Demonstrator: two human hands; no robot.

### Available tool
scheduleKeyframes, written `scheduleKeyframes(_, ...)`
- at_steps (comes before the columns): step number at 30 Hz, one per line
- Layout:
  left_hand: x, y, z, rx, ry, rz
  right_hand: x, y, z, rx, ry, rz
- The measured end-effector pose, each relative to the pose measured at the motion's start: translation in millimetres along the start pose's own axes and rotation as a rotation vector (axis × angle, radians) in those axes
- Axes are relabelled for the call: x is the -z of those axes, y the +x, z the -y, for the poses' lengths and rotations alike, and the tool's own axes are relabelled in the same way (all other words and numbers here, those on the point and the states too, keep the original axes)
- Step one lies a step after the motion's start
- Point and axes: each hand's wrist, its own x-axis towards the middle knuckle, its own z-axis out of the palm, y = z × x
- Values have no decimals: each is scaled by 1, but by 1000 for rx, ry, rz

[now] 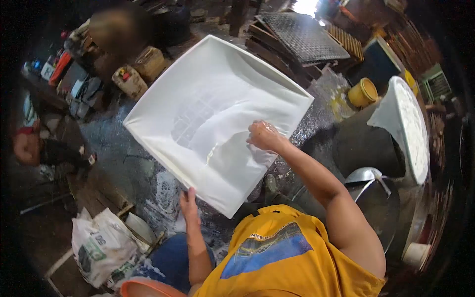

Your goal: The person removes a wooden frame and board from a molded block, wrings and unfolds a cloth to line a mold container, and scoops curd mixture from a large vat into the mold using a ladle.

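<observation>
A white square tray is tilted in front of me, and thin white cloth lines it. The cloth looks wet and wrinkled, with a grid pattern showing through near its middle. My left hand grips the tray's lower-left rim, thumb on the edge and the other fingers partly hidden. On the right side, my right hand is closed in a fist on a gathered fold of the cloth. Its fingers look wet.
A yellow bucket and a metal bowl are to the right, near a large white basin of white material. Stacked mesh racks stand behind. Left are jerrycans, a white sack and another person.
</observation>
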Motion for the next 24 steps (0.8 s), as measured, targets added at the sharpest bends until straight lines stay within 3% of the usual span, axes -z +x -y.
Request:
scheduleKeyframes(3,-27,3,5,278,-490,147,51,-20,12,-68,-113,-40)
scheduleKeyframes(5,-41,-2,-4,297,-445,125,50,-31,-11,-45,-258,-93)
scheduleKeyframes(8,-44,4,-2,377,-510,112,36,-30,-28,-136,-231,342)
scheduleKeyframes(9,-43,7,0,411,-556,110,7,-32,-46,46,-226,82)
scheduleKeyframes(12,-45,7,-2,373,-589,150,53,-22,-17,6,91,-333)
scheduleKeyframes(16,-48,1,-14,384,-553,133,12,-28,-25,-40,-86,-106)
scheduleKeyframes(20,-44,8,-2,359,-574,136,35,-46,5,130,103,-592)
scheduleKeyframes(24,-40,11,4,398,-556,133,23,-88,-6,-50,236,-825)
